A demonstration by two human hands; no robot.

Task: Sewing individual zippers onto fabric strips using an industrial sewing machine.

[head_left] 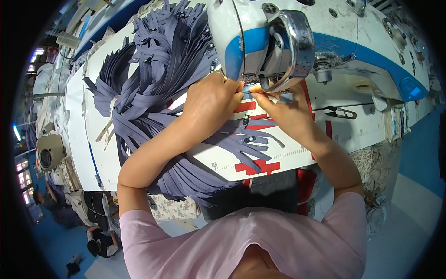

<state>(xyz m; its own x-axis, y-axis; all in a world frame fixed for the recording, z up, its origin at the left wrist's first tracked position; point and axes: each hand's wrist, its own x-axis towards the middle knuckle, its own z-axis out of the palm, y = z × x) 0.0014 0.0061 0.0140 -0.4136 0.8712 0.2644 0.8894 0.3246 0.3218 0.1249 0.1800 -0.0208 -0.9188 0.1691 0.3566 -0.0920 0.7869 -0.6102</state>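
A white and blue sewing machine point(252, 42) stands before me, and both my hands are at its needle area. My left hand point(210, 103) is closed, its fingertips pinching the edge of a small grey-blue piece of zipper tape point(246, 91) under the machine head. On the other side, my right hand point(293, 116) pinches near the same piece; what exactly lies between its fingers is partly hidden by the metal guard point(299, 44). A big bundle of grey-blue zippers point(162, 79) with dark sliders lies left of my hands, and some tape ends spread below them.
Black-handled thread snips point(341, 113) lie on the white machine bed right of my hand. Red tape point(258, 166) and ruler markings run along the near edge. Zippers hang over that edge at left. Floral fabric point(174, 207) is below. Other people point(101, 242) sit far left.
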